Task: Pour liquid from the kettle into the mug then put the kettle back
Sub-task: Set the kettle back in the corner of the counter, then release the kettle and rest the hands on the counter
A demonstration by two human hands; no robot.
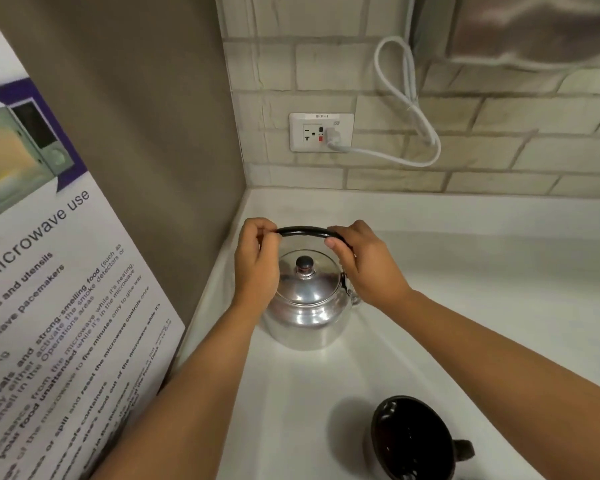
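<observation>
A shiny metal kettle with a black lid knob stands on the white counter in the corner. Its black arched handle is upright above the lid. My left hand grips the handle's left end and my right hand grips its right end. A dark glossy mug stands on the counter at the lower right, its handle pointing right, well apart from the kettle. What is inside the mug cannot be made out.
A microwave-use poster leans along the left wall. A wall outlet with a white looped cord is above the counter on the brick backsplash. A metallic object hangs at the upper right.
</observation>
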